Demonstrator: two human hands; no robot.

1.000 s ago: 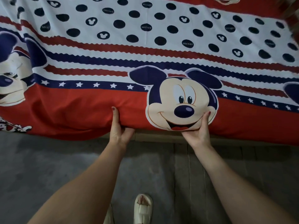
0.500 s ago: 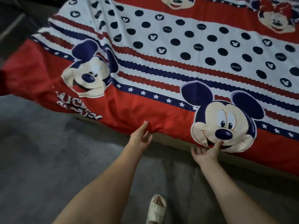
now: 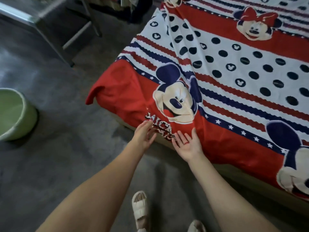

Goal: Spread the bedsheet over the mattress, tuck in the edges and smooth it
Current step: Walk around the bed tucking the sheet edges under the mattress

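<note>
From the head view, the bedsheet (image 3: 225, 91) lies spread across the mattress (image 3: 234, 173), its red border draping over the near side and bunching loosely at the near left corner. Both arms reach in: the left hand (image 3: 145, 135) has its fingers straight and relaxed at the hanging red edge, holding nothing, and the right hand (image 3: 188, 144) is palm-up, fingers spread wide against that same edge. On the grey floor (image 3: 66, 148) sits a green bucket (image 3: 15, 114), well apart from the bed, with pale sandals (image 3: 139, 210) at the bottom.
</note>
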